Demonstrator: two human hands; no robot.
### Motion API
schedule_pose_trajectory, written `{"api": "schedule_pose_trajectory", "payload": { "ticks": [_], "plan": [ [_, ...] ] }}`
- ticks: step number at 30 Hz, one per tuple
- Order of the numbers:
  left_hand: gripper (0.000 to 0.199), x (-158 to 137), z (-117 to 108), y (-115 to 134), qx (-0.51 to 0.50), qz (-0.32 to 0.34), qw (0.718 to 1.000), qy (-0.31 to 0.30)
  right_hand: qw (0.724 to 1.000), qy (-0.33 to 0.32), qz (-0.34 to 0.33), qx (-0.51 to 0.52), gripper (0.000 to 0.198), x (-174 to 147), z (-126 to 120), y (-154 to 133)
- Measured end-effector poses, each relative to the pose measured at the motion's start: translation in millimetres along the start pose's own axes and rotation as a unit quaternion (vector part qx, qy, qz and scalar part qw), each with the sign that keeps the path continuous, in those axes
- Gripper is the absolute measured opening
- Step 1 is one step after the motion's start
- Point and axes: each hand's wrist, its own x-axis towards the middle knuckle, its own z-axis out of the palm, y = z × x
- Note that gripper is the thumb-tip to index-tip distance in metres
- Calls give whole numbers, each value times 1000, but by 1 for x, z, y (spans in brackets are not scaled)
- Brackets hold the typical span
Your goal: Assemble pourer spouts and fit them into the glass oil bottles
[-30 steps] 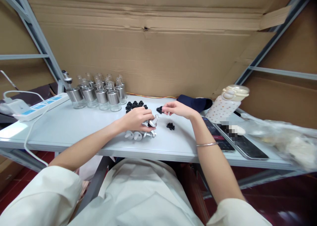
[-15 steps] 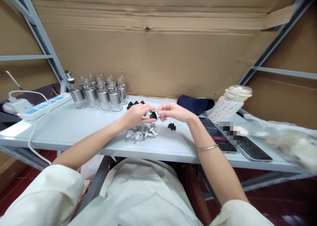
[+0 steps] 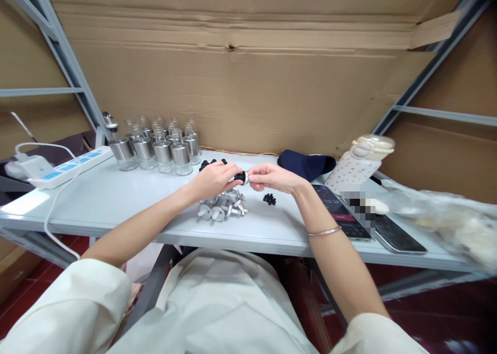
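In the middle of the frame, a silver-and-black piece is held up over the counter, between the two hands. The left hand has its grip clamped on the black side, thumb below and fingers above; the right hand has its grip pinched on the silver rim at the other side. How fully the black and silver parts are seated together cannot be told, as fingers cover much of them.

Judging by how things lie, the work looks partway along. Just below the left hand, a cluster of silver spouts lies loose, with no black part that can be made out on them. Behind that hand, black stoppers sit partly hidden, and a small group of tiny black pieces lies right of centre, apart from both hands; these all seem unused so far.

At the left of the frame stand the glass bottles with metal sleeves. Only the leftmost sleeved bottle appears to carry a spout top; the rest show bare necks, so most of the set looks unfinished, though the exact count is hard to make out
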Motion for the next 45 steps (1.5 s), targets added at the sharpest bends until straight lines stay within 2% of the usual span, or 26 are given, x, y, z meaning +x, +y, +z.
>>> {"api": "schedule_pose_trajectory", "payload": {
  "ticks": [3, 6, 9, 12, 14, 16, 18, 20, 22, 24, 26, 28, 31, 33, 35, 36, 38, 42, 45],
  "plan": [
    [28, 1, 4, -3, 51, 3, 999, -19, 999, 22, -26, -26, 33, 1, 3, -1],
    [27, 2, 6, -9, 76, 13, 997, -2, 996, 48, -53, -52, 32, 2, 10, -4],
    [27, 5, 3, -17, 71, 6, 997, 19, 990, 89, -88, -70, 34, 4, 19, -8],
    [29, 12, -1, -28, 51, -29, 998, 15, 973, 154, -123, -118, 36, 8, 24, -13],
    [33, 17, -4, -35, 24, -60, 998, 7, 943, 219, -149, -204, 34, 12, 26, -16],
    [37, 21, -6, -41, -20, -96, 995, -6, 886, 275, -185, -325, 30, 17, 26, -18],
    [38, 24, -8, -44, -76, -139, 987, -28, 819, 294, -222, -440, 27, 21, 26, -18],
    [38, 26, -9, -45, -145, -191, 970, -47, 765, 289, -243, -522, 30, 24, 25, -16],
    [39, 26, -10, -43, -221, -244, 943, -52, 729, 289, -246, -570, 34, 24, 24, -14],
    [41, 27, -10, -42, -282, -275, 918, -48, 717, 298, -246, -581, 35, 24, 25, -12],
    [43, 27, -9, -42, -303, -281, 910, -40, 731, 311, -249, -553, 35, 25, 27, -11],
    [43, 27, -7, -43, -289, -271, 917, -37, 769, 335, -239, -489, 33, 28, 30, -10],
    [42, 27, -6, -46, -236, -246, 939, -45, 861, 357, -195, -307, 33, 33, 32, -9],
    [38, 24, -8, -51, -187, -239, 952, -39, 922, 325, -154, -144, 36, 33, 28, -7],
    [29, 15, -11, -60, -133, -259, 957, -12, 954, 275, -115, -6, 39, 29, 20, -4],
    [23, 9, -13, -66, -108, -275, 955, 2, 959, 261, -101, 36, 39, 26, 15, -2],
    [21, -7, -14, -78, -72, -301, 951, 3, 954, 273, -101, 75, 39, 19, 4, 0],
    [23, -29, -7, -90, -67, -229, 962, -130, 940, 314, -107, 81, 38, 11, -6, 2],
    [26, -30, 1, -83, -37, -206, 959, -189, 944, 308, -87, 78, 39, 12, -3, 2]
  ]
}}
